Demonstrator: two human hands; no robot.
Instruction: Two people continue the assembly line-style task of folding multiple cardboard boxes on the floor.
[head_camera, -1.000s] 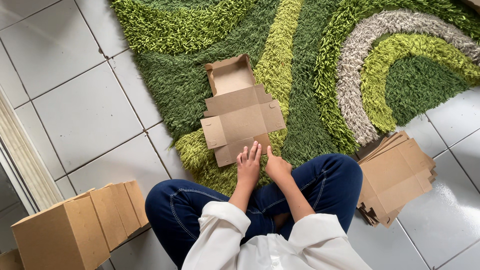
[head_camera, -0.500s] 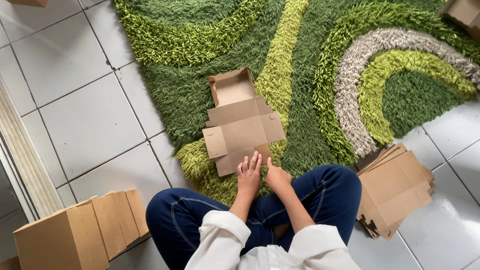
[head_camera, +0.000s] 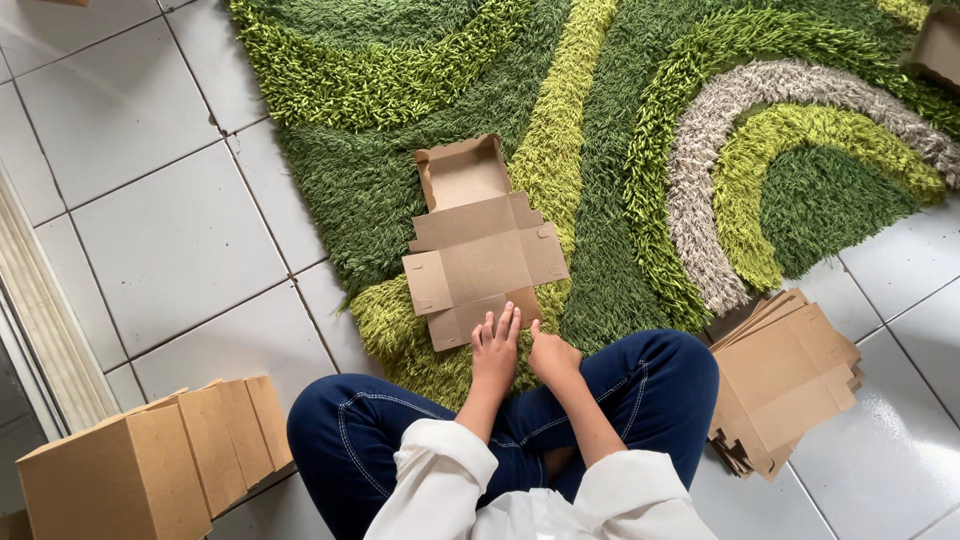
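Over the remote feed, starting at the left, I saw a row of assembled brown cardboard boxes (head_camera: 150, 465) standing on the white tiled floor (head_camera: 170, 230), just beside the person's knee in blue denim. None of them had shifted over the last second.

At the centre, the flat brown die-cut cardboard box blank (head_camera: 485, 255) lay on the shaggy green patterned rug (head_camera: 380, 110), right in front of the crossed legs. Its far end was already folded up into a shallow open tray, while the middle panels and side tabs lay flat. That shape was the same as a second earlier.

The hands were what had changed. The left hand (head_camera: 497, 345) had settled lower onto the blank's near flap, its fingers (head_camera: 503, 325) spread open and lying flat on the card, gripping nothing. The right hand (head_camera: 552, 355) had drawn in just beside it at the flap's near corner, with its fingers curled under. I could not tell whether they pinched the card's edge or only rested against the rug. By my reading, the near end was now pressed down, with no new fold made.

To the right, a loose pile of flat brown cardboard blanks (head_camera: 785, 380) sat on the tiles by the other knee, untouched.
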